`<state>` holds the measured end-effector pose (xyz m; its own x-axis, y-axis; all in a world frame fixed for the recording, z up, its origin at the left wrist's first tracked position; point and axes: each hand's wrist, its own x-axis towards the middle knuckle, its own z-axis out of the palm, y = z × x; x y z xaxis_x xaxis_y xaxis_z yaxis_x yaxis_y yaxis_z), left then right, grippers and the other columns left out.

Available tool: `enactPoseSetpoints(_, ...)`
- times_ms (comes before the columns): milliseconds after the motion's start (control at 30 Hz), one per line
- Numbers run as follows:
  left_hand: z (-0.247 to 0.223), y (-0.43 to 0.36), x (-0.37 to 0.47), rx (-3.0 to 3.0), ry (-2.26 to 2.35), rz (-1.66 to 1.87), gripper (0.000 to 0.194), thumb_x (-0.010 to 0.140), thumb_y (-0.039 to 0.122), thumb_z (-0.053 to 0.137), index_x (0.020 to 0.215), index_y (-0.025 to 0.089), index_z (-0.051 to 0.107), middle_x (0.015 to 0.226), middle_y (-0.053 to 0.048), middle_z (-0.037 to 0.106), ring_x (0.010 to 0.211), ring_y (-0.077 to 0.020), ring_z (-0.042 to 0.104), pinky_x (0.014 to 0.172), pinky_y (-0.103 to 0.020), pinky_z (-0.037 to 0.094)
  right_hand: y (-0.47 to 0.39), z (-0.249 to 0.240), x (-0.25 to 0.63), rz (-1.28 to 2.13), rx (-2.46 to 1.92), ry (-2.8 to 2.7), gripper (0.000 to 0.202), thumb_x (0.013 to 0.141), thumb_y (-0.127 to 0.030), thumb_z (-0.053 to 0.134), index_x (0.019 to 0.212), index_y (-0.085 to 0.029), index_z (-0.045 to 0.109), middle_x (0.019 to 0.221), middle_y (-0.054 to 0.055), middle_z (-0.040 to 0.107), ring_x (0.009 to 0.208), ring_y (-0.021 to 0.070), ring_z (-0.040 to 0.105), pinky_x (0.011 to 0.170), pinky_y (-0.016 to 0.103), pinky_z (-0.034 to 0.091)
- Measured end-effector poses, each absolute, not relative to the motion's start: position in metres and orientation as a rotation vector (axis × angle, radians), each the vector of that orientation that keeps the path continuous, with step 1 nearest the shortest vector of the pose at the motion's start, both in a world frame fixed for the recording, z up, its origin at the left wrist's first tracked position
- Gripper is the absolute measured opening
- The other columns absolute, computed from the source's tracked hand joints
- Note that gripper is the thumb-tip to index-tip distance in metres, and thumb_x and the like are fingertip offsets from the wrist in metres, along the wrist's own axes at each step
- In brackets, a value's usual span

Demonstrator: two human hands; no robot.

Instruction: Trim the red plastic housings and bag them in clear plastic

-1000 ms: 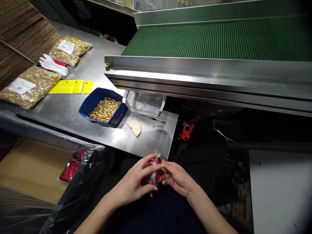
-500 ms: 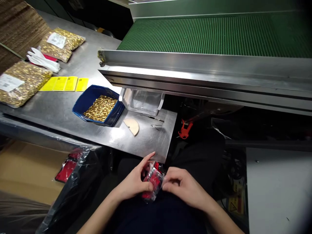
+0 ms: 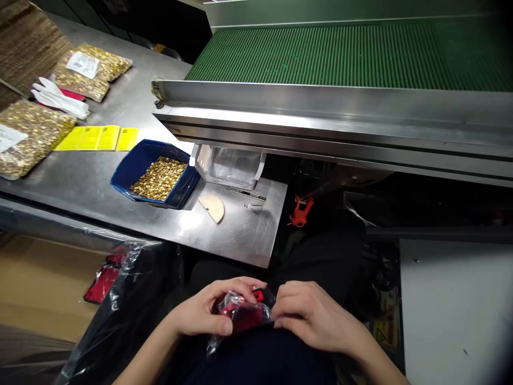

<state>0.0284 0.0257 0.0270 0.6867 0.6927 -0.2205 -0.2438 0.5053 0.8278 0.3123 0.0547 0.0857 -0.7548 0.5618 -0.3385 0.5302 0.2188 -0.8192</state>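
A red item in a clear plastic bag (image 3: 245, 316) lies low in the view, over my lap. My left hand (image 3: 214, 310) grips its left side, with the thumb in front and the fingers over the top. My right hand (image 3: 304, 315) pinches the right end of the clear plastic between thumb and fingers. A small bright red and black part shows at the bag's upper edge, between my hands. The fingertips of my right hand partly hide the plastic they hold.
On the metal table (image 3: 176, 224) are a blue bin of small brass parts (image 3: 158, 179), a clear bin (image 3: 230, 166), a wooden half-disc (image 3: 212, 207) and yellow labels (image 3: 98, 138). A green conveyor (image 3: 340, 56) runs behind. A box with red packs (image 3: 102, 283) stands left.
The bagged red item has tilted flatter and shifted slightly left and down. My left fingers have folded over its top. The whole view has shifted a little.
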Motion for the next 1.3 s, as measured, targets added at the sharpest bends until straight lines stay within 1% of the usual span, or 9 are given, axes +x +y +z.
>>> enactPoseSetpoints(133,0.047,0.032,0.02,1.097,0.74,0.549,0.026,0.097,0.046,0.066,0.1,0.028,0.084,0.151,-0.011,0.061,0.132,-0.0344,0.063,0.114,-0.051,0.045,0.051,0.105,0.313,1.438,-0.964,-2.638,0.019,0.107,-0.032,0.054,0.102,-0.029,0.073,0.094,-0.002,0.072,0.079,0.0165,0.063,0.071,0.031,0.041)
enactPoseSetpoints(267,0.06,0.029,0.021,1.376,0.978,0.445,0.023,0.103,0.03,0.058,0.096,0.029,0.08,0.148,-0.006,0.058,0.136,-0.0269,0.056,0.117,-0.041,0.043,0.048,0.112,0.314,1.291,-0.961,-2.81,0.02,0.108,-0.03,0.049,0.1,-0.027,0.068,0.095,-0.001,0.068,0.074,0.0162,0.057,0.066,0.032,0.037)
enactPoseSetpoints(433,0.08,0.021,0.028,1.629,1.042,0.407,0.019,0.103,0.029,0.058,0.09,0.027,0.072,0.138,-0.005,0.052,0.127,-0.0235,0.055,0.107,-0.033,0.047,0.044,0.111,0.319,1.166,-1.104,-2.908,0.018,0.108,-0.026,0.048,0.098,-0.025,0.063,0.092,0.0,0.063,0.077,0.0184,0.058,0.064,0.034,0.034)
enactPoseSetpoints(533,0.084,0.02,0.031,1.816,1.168,0.305,0.021,0.105,0.025,0.051,0.095,0.028,0.07,0.117,-0.005,0.054,0.106,-0.0221,0.058,0.088,-0.031,0.05,0.041,0.108,0.321,1.22,-1.317,-2.84,0.018,0.107,-0.025,0.051,0.092,-0.024,0.061,0.092,0.0,0.063,0.076,0.018,0.06,0.062,0.032,0.033)
enactPoseSetpoints(633,0.082,0.017,0.033,1.87,1.152,0.207,0.024,0.106,0.021,0.045,0.094,0.026,0.065,0.102,-0.003,0.055,0.088,-0.0177,0.058,0.072,-0.027,0.044,0.037,0.103,0.319,1.458,-1.408,-2.641,0.016,0.105,-0.028,0.058,0.089,-0.026,0.059,0.091,-0.003,0.064,0.078,0.017,0.063,0.065,0.029,0.036)
enactPoseSetpoints(733,0.083,0.013,0.036,1.789,1.06,0.251,0.025,0.107,0.019,0.043,0.093,0.025,0.062,0.098,-0.002,0.058,0.084,-0.0148,0.06,0.071,-0.023,0.044,0.033,0.091,0.314,1.687,-1.613,-2.26,0.006,0.106,-0.035,0.058,0.106,-0.029,0.056,0.079,-0.007,0.064,0.071,0.016,0.064,0.064,0.026,0.037)
enactPoseSetpoints(800,0.086,0.011,0.038,1.758,1.007,0.318,0.025,0.106,0.015,0.042,0.093,0.024,0.061,0.099,-0.002,0.06,0.084,-0.0142,0.061,0.073,-0.022,0.046,0.03,0.081,0.31,1.689,-1.752,-2.141,0.013,0.104,-0.035,0.061,0.111,-0.028,0.052,0.068,-0.009,0.06,0.063,0.0158,0.062,0.061,0.025,0.035)
enactPoseSetpoints(967,0.089,0.007,0.038,1.894,0.979,0.419,0.022,0.104,0.009,0.043,0.095,0.022,0.059,0.096,-0.003,0.061,0.083,-0.0153,0.06,0.07,-0.023,0.045,0.027,0.078,0.309,1.268,-1.777,-2.46,0.016,0.103,-0.024,0.057,0.088,-0.024,0.053,0.071,-0.006,0.062,0.062,0.0152,0.058,0.06,0.029,0.028)
enactPoseSetpoints(1300,0.08,0.003,0.034,2.031,1.169,0.57,0.016,0.102,0.009,0.053,0.105,0.023,0.06,0.094,-0.002,0.061,0.081,-0.016,0.057,0.07,-0.026,0.046,0.033,0.099,0.307,0.755,-1.578,-2.307,0.019,0.101,-0.022,0.057,0.081,-0.021,0.059,0.092,0.003,0.053,0.082,0.0184,0.051,0.076,0.033,0.037)
